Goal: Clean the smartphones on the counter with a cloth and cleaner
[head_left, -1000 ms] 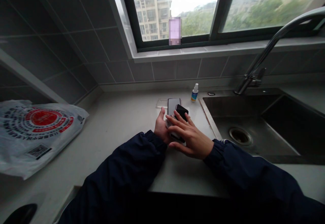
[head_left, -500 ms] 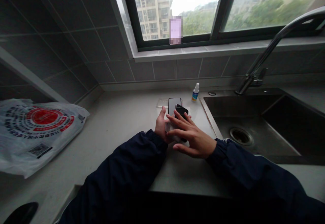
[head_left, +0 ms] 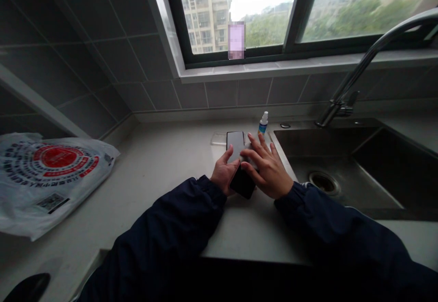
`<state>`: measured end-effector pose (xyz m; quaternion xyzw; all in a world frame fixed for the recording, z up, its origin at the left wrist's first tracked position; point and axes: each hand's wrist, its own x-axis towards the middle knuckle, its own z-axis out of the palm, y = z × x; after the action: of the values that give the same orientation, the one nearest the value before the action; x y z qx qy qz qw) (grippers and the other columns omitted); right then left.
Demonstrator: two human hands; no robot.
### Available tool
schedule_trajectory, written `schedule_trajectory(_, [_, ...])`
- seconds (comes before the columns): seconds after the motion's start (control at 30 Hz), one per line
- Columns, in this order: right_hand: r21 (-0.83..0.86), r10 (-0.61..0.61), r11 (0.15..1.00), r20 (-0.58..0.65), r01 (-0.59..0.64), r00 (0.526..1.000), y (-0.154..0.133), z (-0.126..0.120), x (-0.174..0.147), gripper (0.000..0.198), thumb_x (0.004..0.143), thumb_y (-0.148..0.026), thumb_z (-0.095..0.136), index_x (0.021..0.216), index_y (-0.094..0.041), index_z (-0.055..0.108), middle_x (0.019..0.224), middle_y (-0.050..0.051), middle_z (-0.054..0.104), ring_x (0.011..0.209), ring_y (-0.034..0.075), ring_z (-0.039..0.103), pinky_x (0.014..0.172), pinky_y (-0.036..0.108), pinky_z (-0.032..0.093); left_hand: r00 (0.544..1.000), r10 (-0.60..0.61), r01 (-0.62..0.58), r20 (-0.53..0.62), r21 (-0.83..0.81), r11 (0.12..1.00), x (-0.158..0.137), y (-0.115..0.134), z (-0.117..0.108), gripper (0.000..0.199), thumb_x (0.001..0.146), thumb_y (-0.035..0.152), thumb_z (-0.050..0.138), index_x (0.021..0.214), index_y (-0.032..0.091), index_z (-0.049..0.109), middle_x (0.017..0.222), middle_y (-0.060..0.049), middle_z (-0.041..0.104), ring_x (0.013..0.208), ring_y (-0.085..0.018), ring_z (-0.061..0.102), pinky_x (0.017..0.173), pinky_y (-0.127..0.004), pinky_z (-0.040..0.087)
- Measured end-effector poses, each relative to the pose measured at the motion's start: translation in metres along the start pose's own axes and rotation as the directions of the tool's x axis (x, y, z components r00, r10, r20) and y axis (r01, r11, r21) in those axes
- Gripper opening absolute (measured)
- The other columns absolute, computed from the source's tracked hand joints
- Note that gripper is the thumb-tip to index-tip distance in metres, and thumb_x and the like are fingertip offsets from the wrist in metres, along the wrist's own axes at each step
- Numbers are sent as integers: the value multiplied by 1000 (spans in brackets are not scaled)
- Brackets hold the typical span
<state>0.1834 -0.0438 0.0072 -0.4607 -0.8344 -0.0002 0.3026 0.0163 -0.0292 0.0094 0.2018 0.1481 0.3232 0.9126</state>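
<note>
A black smartphone [head_left: 243, 184] lies tilted in my left hand [head_left: 223, 174], whose fingers wrap round it with the thumb raised on the near left side. Over the phone's upper end is my right hand [head_left: 268, 167], its fingers bent and partly spread. A small pale cloth [head_left: 243, 157] shows at those fingertips, mostly hidden. Just beyond my hands, another flat phone [head_left: 235, 139] with a grey, reflecting face rests on the counter, beside a clear phone case [head_left: 216, 138]. A small white bottle [head_left: 263, 122] with a blue label stands behind my right fingers.
To the right is a steel sink [head_left: 297, 140] with a curved faucet [head_left: 357, 67] over it. A printed white plastic bag [head_left: 51, 174] lies on the counter [head_left: 160, 156] at the left. Tiled wall and a window [head_left: 239, 62] bound the back.
My right hand has slid away from me to the phone's far end, the pale cloth going with it. More of the phone's dark near part now shows. My left hand stays in place.
</note>
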Motion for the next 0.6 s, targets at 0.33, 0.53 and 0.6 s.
schedule_trajectory(0.33, [43, 82, 996, -124, -77, 989, 5, -3, 4, 36, 104, -38, 43, 132, -20, 59, 160, 11, 44, 155, 35, 24, 120, 65, 27, 998, -25, 38, -59, 247, 968, 0, -1, -4, 70, 98, 65, 36, 153, 23, 41, 112, -15, 72, 83, -29, 74, 77, -49, 60])
schedule_trajectory(0.53, [143, 167, 979, -166, -144, 972, 10, -4, 6, 40, 103, -38, 43, 133, -19, 61, 140, 14, 65, 143, 35, 49, 117, 60, 37, 1000, 11, -3, -29, 266, 964, -1, -2, -6, 63, 97, 61, 47, 146, 22, 52, 109, -14, 73, 80, -27, 74, 72, -43, 62])
schedule_trajectory(0.6, [145, 186, 976, -173, -162, 967, 13, -5, 6, 43, 103, -40, 43, 133, -17, 62, 138, 15, 67, 141, 35, 51, 116, 58, 40, 998, 41, -27, -50, 262, 965, 0, -2, -8, 60, 97, 59, 49, 142, 20, 56, 108, -15, 74, 80, -26, 74, 68, -40, 62])
